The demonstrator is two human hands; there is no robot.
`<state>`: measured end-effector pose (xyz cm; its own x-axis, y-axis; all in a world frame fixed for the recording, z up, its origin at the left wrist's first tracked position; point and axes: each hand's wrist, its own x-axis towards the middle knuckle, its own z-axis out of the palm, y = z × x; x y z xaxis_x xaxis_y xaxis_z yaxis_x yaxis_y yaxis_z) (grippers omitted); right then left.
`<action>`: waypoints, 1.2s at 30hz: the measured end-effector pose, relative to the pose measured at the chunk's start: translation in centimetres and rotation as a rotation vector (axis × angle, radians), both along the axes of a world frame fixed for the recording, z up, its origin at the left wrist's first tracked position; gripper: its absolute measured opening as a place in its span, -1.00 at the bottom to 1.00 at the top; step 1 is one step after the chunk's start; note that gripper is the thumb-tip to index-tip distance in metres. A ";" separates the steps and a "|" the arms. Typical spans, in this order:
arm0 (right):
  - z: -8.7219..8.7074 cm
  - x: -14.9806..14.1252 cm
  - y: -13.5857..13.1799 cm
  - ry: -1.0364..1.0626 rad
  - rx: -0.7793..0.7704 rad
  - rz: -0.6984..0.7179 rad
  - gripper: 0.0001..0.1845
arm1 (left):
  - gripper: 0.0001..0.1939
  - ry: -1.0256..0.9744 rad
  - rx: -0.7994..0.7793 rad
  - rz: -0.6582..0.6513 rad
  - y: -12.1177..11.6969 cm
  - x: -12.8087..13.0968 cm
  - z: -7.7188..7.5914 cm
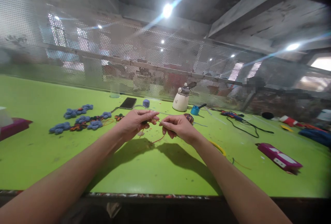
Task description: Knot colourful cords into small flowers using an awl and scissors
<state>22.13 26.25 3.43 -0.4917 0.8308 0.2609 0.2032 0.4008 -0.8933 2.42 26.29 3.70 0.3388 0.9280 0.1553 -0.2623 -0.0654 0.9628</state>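
Note:
My left hand is closed in a pinch above the table, around a small dark piece mostly hidden by the fingers. Close beside it my right hand also pinches, its fingertips nearly meeting the left ones. A thin line spans the gap between them; whether it is yarn or a slim tool I cannot tell. An orange-red yarn strand hangs in a curve from the right fingers toward the table. Behind my right hand sits a multicoloured yarn ball. Blue crocheted flowers lie to the left.
On the green table stand a white bottle and a blue pot-like item. A phone and a purple yarn ball lie behind my left hand. A magenta power strip and dark cable lie right.

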 end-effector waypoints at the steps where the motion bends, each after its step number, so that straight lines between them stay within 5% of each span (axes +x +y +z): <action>1: 0.0 0.0 0.0 0.011 -0.008 0.000 -0.73 | -0.78 -0.006 0.004 0.004 0.0 0.0 0.0; 17: -0.3 -0.6 -0.1 -0.003 0.027 -0.034 -0.73 | -0.39 0.160 0.087 0.096 -0.4 0.3 0.0; 30: -0.6 -1.5 -0.7 0.185 -0.120 -0.055 -0.70 | -0.49 -0.061 0.008 0.049 0.2 0.0 -0.6; 36: -0.8 -1.8 -0.8 0.225 -0.226 -0.066 -0.68 | -0.56 0.100 0.143 0.154 0.0 0.2 -0.6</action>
<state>20.29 25.46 2.59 -0.3854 0.9084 0.1623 0.0095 0.1798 -0.9837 2.65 26.33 3.05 0.2151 0.9409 0.2615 -0.1428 -0.2345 0.9616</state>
